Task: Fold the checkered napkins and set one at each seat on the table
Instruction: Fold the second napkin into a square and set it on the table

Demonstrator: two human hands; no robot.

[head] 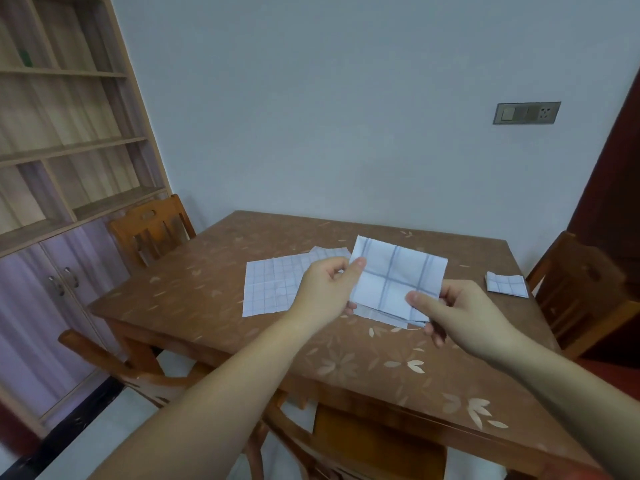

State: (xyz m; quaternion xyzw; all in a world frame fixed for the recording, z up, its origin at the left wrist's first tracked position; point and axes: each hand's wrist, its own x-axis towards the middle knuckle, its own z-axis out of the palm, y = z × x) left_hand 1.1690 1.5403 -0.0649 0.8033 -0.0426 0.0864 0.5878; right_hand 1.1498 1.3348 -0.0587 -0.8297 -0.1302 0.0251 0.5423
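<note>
Both hands pinch the half-folded napkin above the counter: left hand on far-left corner, right hand near-right, fold diagonal between them.

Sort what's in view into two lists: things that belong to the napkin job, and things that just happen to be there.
Part of the job:
- held napkin, pinched by left hand and right hand
- unfolded napkins flat on the table
- folded napkin by the right chair
- left chair, another seat

Just there:
- bookshelf
- wall socket panel
</note>
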